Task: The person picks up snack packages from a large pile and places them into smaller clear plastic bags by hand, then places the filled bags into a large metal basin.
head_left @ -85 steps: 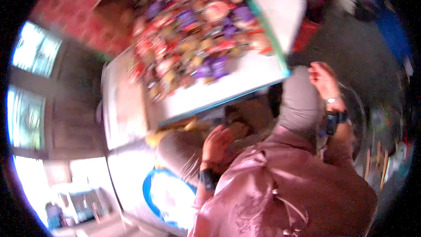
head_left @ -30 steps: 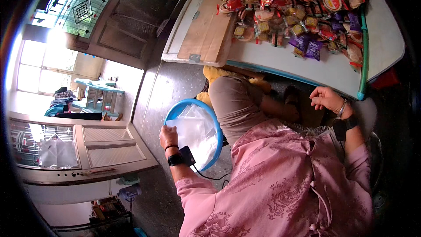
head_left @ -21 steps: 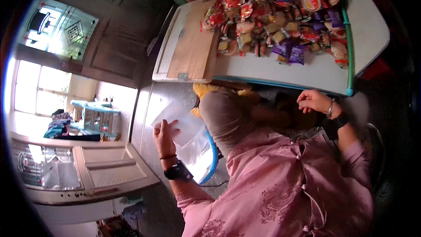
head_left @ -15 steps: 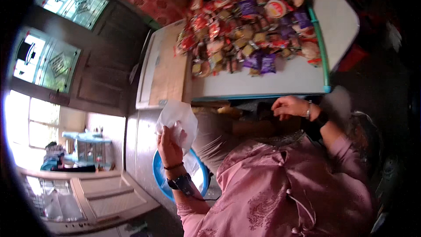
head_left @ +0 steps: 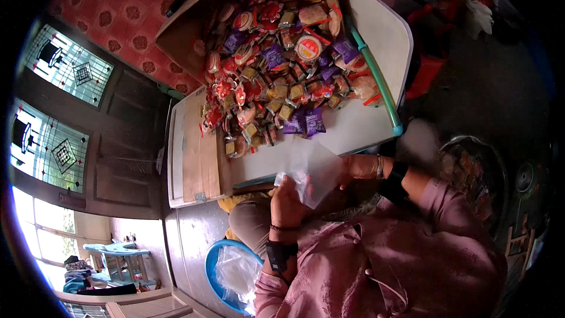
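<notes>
My left hand [head_left: 286, 203] is closed on a translucent plastic bag [head_left: 318, 171], held up just before the table's near edge. My right hand [head_left: 356, 171] is at the bag's right side, its fingers pinched on it and partly hidden behind it. Beyond them a heap of small wrapped packets [head_left: 276, 88] in red, purple, gold and other colours lies on a white table [head_left: 262, 159]. A green tube [head_left: 379, 85] runs along the heap's right side. A blue basin [head_left: 210, 265] with clear plastic bags [head_left: 232, 271] in it stands low at my left.
A cardboard piece [head_left: 194, 165] lies at the table's left end, and cardboard [head_left: 185, 35] stands behind the heap. Dark doors with glass panes [head_left: 123, 153] are at the left, a light blue rack [head_left: 118, 250] beyond. A round metal-rimmed object [head_left: 471, 182] sits low at my right.
My left hand has lifted a bag from the blue basin and moved right and forward. My right hand has moved over to the bag. The view has swung, raising more of the heap into sight.
</notes>
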{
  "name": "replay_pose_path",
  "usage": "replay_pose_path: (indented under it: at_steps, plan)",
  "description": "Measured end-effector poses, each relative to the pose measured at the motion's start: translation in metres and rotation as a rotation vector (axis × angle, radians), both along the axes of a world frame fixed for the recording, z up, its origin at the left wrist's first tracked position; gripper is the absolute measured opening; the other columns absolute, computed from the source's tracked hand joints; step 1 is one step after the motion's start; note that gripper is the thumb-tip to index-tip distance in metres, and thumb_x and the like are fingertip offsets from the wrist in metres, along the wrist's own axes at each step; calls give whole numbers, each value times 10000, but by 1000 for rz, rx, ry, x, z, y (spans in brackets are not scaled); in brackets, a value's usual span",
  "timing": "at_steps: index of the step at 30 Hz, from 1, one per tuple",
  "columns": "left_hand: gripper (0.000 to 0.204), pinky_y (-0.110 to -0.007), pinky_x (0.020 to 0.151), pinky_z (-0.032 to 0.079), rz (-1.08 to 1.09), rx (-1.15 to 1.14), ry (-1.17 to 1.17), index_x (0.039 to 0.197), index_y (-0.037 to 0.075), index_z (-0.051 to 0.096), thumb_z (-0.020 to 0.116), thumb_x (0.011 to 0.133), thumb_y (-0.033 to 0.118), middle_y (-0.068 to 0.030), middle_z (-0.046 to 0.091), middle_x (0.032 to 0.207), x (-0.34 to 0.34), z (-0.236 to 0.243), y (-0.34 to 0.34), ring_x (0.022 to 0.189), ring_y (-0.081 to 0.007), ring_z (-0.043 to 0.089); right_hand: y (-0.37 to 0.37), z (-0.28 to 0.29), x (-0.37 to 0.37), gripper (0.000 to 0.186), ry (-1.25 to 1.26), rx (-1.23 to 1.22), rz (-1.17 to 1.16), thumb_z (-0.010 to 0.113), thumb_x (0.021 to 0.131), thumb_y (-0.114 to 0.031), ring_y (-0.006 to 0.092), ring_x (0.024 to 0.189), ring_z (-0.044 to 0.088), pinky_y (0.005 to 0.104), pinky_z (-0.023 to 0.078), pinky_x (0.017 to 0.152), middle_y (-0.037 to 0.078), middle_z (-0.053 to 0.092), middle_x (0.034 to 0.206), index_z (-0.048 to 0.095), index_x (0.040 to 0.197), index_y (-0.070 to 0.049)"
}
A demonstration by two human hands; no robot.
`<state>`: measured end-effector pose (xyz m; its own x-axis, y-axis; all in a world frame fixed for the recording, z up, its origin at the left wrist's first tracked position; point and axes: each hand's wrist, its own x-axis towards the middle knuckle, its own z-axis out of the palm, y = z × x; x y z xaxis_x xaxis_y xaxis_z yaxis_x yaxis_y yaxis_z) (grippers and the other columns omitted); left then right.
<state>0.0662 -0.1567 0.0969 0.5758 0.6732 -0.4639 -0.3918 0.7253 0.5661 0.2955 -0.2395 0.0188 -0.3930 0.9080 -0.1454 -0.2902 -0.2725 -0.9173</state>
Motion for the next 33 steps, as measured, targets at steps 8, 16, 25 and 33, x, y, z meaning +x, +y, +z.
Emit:
replay_pose_path:
  at_steps: [8,16,25,33]
  plan:
    - [151,-248,731,465,50,362,421,964,49,496,546,823,69,-81,572,914,-53,-57,16,893,-167,547,-7,16,6,156,45,-95,-148,669,787,-140,140,666,606,245,500,604,43,635,791,616,892,-37]
    - [94,-243,688,461,-228,1101,684,841,26,566,643,788,37,-26,576,804,-14,-32,-8,747,-106,547,-6,12,-5,147,-85,-257,-100,657,808,-176,107,661,589,221,476,557,13,613,778,612,882,-57]
    - [298,-226,545,465,-611,773,589,907,-1,522,704,803,210,-23,570,761,22,-57,-26,650,-80,543,-2,10,-13,212,146,-160,-16,648,805,-172,115,837,556,269,444,788,26,618,883,618,946,-15]
    - [222,-245,609,487,-754,985,612,934,-12,578,621,861,193,-52,616,837,26,-53,-17,713,-78,558,3,15,-19,229,-228,-66,-131,664,826,-261,73,582,500,212,402,525,-13,547,680,573,805,-52]
